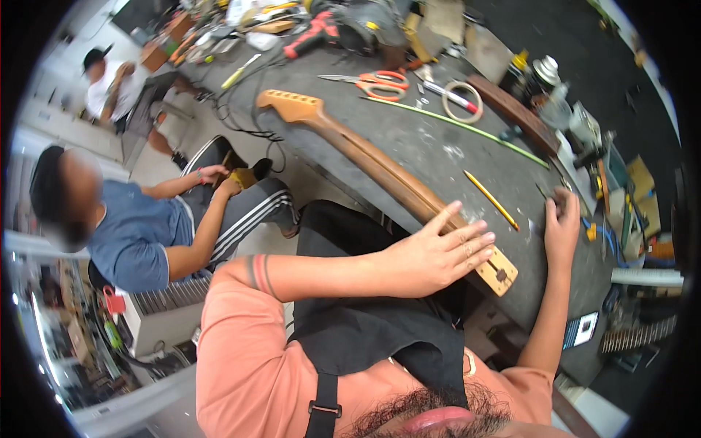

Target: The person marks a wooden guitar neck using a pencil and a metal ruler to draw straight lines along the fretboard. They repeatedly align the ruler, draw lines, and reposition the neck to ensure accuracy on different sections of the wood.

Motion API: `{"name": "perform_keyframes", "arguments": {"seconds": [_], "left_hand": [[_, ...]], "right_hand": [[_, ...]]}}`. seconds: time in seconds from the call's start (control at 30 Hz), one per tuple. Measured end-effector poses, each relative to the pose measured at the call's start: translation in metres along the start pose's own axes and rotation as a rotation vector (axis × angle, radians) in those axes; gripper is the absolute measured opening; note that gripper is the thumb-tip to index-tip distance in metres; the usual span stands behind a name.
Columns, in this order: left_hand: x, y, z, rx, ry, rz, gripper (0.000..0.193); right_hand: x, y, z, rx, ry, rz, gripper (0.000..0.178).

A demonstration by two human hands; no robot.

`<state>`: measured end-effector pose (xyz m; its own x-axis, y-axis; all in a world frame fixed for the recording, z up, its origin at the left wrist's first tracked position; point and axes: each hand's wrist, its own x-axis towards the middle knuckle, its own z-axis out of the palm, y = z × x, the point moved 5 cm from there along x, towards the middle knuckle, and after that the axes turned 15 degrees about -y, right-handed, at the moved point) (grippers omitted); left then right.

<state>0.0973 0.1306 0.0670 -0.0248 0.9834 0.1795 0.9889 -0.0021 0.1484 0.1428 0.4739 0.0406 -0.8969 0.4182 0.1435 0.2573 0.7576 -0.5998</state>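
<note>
A wooden guitar neck [380, 169] lies back-up and slantwise along the bench's near edge, its headstock at the far left. A long dark strip runs down its middle, and its pale heel has a dark slot and small holes. My left hand [438, 255] rests flat across the neck near the heel, fingers stretched out. To the right, my right hand [562, 223] is over the bench with its fingers curled together. A thin dark piece shows by its fingertips, too small to name. A yellow pencil [491, 201] lies between the hands.
On the dark bench [336, 135] lie orange-handled scissors [380, 84], a green rod [467, 125], a tape roll [461, 102] and a phone [580, 331]. Bottles and a spray can [545, 71] stand at the right. A seated person [146, 226] works at the left; another sits farther back.
</note>
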Motion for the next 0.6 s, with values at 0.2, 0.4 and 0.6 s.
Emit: {"name": "perform_keyframes", "arguments": {"seconds": [0.2, 0.4, 0.6], "left_hand": [[-0.062, -0.014, -0.006, -0.195, 0.394, -0.109, 0.068], [-0.164, -0.048, 0.0, -0.046, 0.601, -0.508, 0.057], [-0.243, -0.045, -0.01, 0.054, 0.681, -0.828, 0.056]], "right_hand": [[-0.002, 0.04, -0.017, 0.045, 0.103, -0.093, 0.021], [-0.023, -0.016, -0.05, 0.123, 0.322, -0.122, 0.035], [-0.074, -0.156, -0.022, 0.063, 0.161, -0.532, 0.033]]}}
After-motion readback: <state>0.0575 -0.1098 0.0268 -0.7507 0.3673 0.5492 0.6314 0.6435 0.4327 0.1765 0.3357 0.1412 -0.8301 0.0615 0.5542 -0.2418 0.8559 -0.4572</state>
